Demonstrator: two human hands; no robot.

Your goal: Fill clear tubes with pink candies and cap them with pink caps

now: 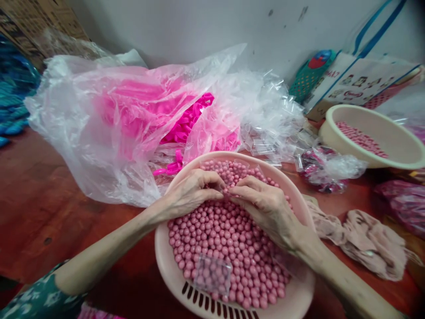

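A pale pink plastic basket (pixel 163 261) with slots in its near wall holds a heap of round pink beads (pixel 226 241). Over the far half of the beads, my left hand (pixel 192 190) and my right hand (pixel 265 206) meet with their fingertips pinched close together. Whatever sits between those fingertips is too small to make out. On the beads near the front lies a clear flat plastic piece (pixel 212 274). More clear pieces rest among the beads at the far side, partly behind my fingers.
Behind the basket, a large translucent bag (pixel 133 119) spills bright pink plastic parts (pixel 189 122). Clear plastic tubes (pixel 272 115) are piled beside it. At right stand a cream bowl (pixel 361 115) with pink beads and a printed tote bag (pixel 355 84); a crumpled beige cloth (pixel 375 243) lies nearer.
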